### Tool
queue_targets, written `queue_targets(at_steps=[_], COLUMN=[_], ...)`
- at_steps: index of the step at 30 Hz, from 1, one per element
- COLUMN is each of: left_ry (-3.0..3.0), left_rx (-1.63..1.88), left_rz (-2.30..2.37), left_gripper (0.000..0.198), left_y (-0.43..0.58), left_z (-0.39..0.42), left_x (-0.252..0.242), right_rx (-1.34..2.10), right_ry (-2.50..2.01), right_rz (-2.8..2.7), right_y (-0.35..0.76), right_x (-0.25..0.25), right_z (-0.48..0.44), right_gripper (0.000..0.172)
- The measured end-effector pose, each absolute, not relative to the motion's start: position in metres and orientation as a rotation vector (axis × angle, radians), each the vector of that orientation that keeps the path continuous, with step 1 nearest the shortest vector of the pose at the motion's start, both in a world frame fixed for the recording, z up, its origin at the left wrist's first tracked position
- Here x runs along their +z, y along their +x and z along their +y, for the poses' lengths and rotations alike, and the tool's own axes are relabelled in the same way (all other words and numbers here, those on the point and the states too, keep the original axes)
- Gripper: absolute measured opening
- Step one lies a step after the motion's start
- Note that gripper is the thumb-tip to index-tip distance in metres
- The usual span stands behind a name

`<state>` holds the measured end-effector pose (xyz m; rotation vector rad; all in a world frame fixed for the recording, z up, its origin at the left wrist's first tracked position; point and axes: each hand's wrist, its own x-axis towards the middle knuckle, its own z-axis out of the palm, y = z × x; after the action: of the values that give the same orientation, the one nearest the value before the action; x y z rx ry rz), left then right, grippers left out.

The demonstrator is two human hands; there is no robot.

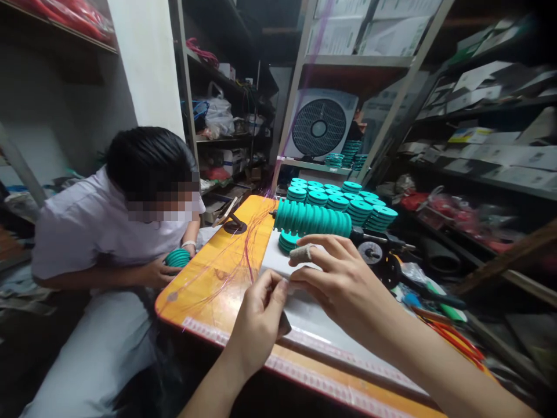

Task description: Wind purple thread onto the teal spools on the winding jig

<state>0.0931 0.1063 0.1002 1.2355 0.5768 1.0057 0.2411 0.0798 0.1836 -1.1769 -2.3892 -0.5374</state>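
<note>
My left hand [260, 318] is closed in a pinch above the near side of the table; what its fingers hold is too small to make out. A small dark piece [284, 325] shows just below it. My right hand [333, 273] meets it from the right, its fingers bent and the fingertips close to my left thumb. A grey wrap covers one right finger [302, 254]. Thin purple wires [248, 255] run over the tabletop towards my left hand. Just beyond my right hand lies a row of green grooved coil formers [312, 219] on a dark shaft.
Stacked green discs [337, 200] stand behind the shaft on the yellow table [209, 273]. A black winding device [374, 255] sits at right. On the left, a co-worker [117, 232] holds a green ribbed piece [177, 258]. A box fan [319, 125] and loaded shelves stand behind.
</note>
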Motion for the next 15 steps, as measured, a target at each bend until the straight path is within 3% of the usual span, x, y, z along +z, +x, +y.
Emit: queue_targets(at_steps=[4,9,12,15], left_ry=[1.475,1.741,1.788,1.624], left_rx=[1.02,0.997,1.014,0.998], left_rz=[0.715,0.789,0.81,0.757], left_gripper=[0.023,0.02,0.021,0.022], left_y=[0.09,0.091,0.092,0.092], left_z=[0.107,0.109,0.112,0.116], left_x=[0.1,0.103,0.101,0.098], right_rx=[-0.894,-1.03,-0.98,-0.698], right_ry=[-1.161,-1.167,-1.158,-1.182], right_rz=[-2.505,-2.663,-2.707,-2.644], right_y=[0.237,0.228,0.23,0.237], right_x=[0.185,0.183,0.183,0.184], right_z=[0.078,0.083,0.086,0.088], right_gripper=[0.004,0.006,0.007,0.005])
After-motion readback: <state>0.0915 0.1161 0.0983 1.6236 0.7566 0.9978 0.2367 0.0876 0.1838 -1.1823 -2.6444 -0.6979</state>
